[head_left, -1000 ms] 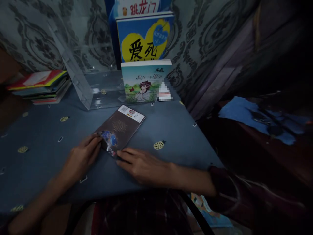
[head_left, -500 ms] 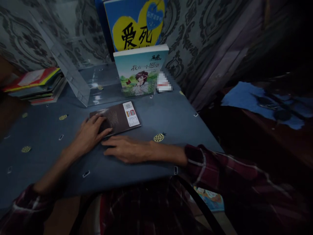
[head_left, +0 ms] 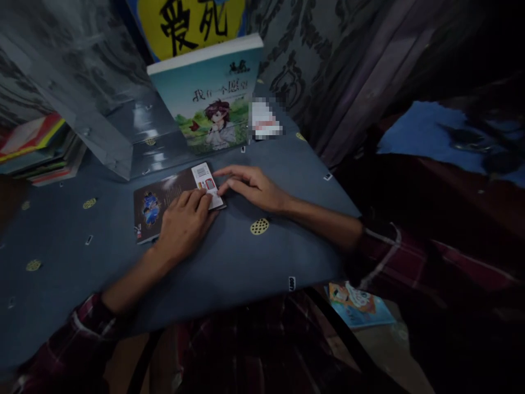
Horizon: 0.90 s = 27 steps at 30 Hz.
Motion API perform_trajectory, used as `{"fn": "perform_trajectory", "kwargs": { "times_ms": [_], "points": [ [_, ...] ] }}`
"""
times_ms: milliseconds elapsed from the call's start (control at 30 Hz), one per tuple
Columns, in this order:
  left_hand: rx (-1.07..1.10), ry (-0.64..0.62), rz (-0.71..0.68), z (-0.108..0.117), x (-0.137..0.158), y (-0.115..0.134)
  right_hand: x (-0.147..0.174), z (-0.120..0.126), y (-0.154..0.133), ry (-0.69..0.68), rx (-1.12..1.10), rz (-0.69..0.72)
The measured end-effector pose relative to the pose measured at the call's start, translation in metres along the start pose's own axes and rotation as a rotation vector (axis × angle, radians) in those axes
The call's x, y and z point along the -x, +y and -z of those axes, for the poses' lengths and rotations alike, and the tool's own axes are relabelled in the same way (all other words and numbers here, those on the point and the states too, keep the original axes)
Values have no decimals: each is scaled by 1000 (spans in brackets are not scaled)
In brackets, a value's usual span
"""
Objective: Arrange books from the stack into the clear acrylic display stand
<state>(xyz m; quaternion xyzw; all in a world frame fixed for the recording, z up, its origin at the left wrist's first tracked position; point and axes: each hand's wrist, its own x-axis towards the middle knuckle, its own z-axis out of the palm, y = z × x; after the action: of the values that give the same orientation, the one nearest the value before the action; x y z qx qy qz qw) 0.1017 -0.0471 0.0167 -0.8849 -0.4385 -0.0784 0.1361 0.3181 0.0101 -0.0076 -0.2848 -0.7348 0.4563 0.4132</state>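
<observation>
A thin dark brown book point(head_left: 172, 186) lies flat on the cloth-covered table point(head_left: 229, 257), with a white barcode label along its right end and a blue picture at its left. My left hand point(head_left: 184, 221) rests palm down over the lower middle of the book, its fingertips reaching the label. At the book's right edge is my right hand point(head_left: 258, 189), fingers stretched toward the label and apart from each other. Whether its fingertips touch the cover or only the edge, I cannot tell. Neither hand is wrapped around anything.
Behind the book, a green-and-teal book point(head_left: 217, 109) stands in a clear acrylic rack point(head_left: 118, 148), before a blue and yellow book point(head_left: 192, 24). Stacked books point(head_left: 41, 148) lie at the left. A colourful book point(head_left: 361, 303) is below the table; blue cloth point(head_left: 443, 131) lies right.
My right hand has moved up to the book's right edge. My left hand has slid right across the cover, uncovering the blue picture. The camera view has shifted closer.
</observation>
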Motion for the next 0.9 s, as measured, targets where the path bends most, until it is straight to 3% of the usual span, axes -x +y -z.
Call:
{"fn": "perform_trajectory", "kwargs": {
  "times_ms": [167,600,900],
  "points": [
    [-16,80,-36,-4,3,0,0,-1,2,-18,-23,-12],
    [-26,114,-59,5,-2,1,2,-1,-1,-17,-13,-17],
    [38,46,0,3,0,1,1,7,-1,-102,27,47]
  ]
}}
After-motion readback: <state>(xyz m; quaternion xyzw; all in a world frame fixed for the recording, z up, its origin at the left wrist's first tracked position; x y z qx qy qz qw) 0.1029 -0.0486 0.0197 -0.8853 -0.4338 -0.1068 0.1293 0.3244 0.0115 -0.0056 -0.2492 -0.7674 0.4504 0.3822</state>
